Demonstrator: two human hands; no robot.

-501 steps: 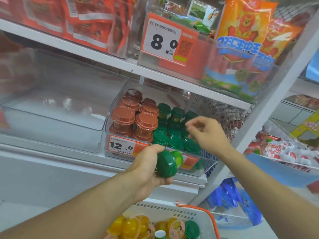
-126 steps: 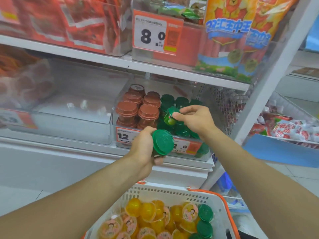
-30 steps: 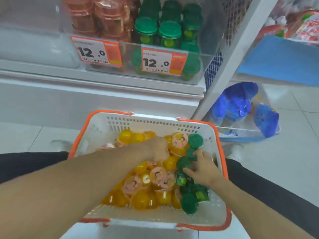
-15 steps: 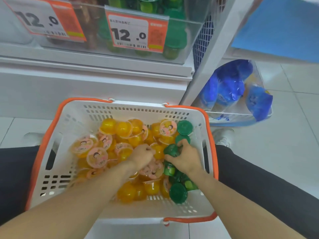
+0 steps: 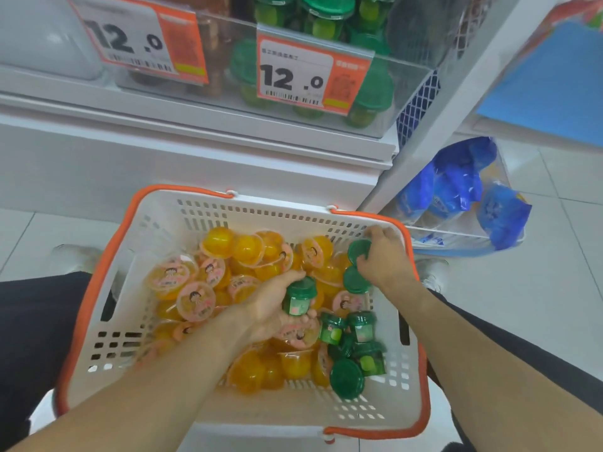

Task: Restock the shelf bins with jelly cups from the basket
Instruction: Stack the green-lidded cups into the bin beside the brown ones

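White tiled floor [image 5: 538, 288]; left hand [image 5: 274, 305], right hand [image 5: 383, 256] each grasp green cup.

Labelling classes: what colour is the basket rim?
Orange rim on a white basket; it shows clearly in the head view, the only one.
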